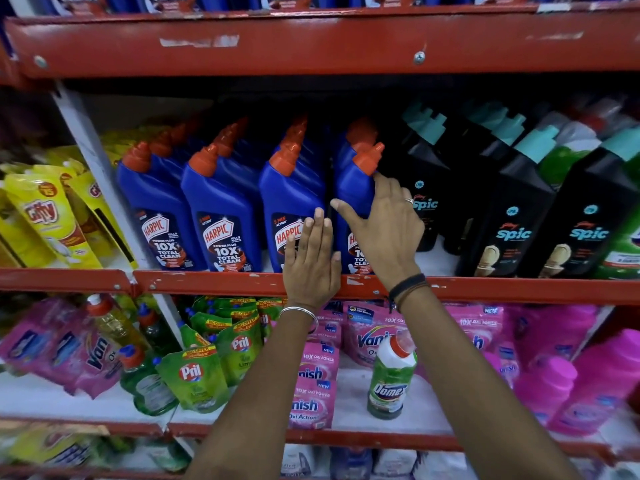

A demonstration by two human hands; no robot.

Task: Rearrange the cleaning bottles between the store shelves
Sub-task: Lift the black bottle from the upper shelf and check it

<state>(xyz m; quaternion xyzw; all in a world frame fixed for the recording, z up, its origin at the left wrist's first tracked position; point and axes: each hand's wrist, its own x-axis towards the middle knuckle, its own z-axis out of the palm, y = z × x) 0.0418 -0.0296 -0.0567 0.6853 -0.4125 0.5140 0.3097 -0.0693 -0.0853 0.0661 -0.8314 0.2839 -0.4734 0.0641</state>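
Several blue Harpic bottles with orange caps stand in rows on the middle shelf (214, 280). My right hand (382, 226) wraps around the rightmost front Harpic bottle (356, 188), thumb on its left side, fingers behind its right shoulder. My left hand (311, 261) lies flat, fingers together, against the lower front of the neighbouring Harpic bottle (291, 199). A green Domex bottle (389, 379) with a white top stands alone on the shelf below, between my forearms.
Black Spic bottles (512, 223) with teal caps fill the middle shelf to the right. Yellow pouches (48, 216) sit at left. Below are green Pril pouches (194, 375), pink Vanish packs (313, 386) and pink bottles (595, 386). A red shelf rail (311, 46) runs overhead.
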